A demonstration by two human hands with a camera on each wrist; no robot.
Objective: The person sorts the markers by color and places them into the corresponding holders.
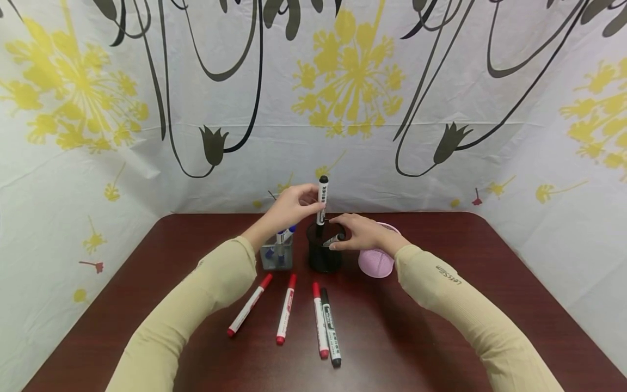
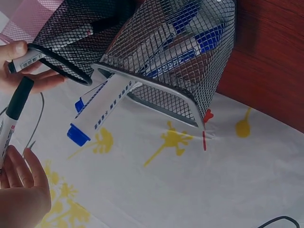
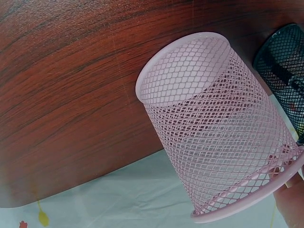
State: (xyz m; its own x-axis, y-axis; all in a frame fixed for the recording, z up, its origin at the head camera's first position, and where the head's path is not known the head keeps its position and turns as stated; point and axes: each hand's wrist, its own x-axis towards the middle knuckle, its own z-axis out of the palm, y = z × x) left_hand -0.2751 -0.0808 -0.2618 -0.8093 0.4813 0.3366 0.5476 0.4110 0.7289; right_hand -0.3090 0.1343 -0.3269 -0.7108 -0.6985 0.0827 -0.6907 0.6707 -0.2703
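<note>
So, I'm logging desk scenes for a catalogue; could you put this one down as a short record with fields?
Left hand: holds a black-ended marker upright, its lower end at the mouth of the black cup
Right hand: holds the black cup at its rim
Black cup: upright, a marker leaning inside
Grey cup: holds blue markers
Pink cup: upright, no markers visible inside
Lying on the table: three red markers, one black marker
</note>
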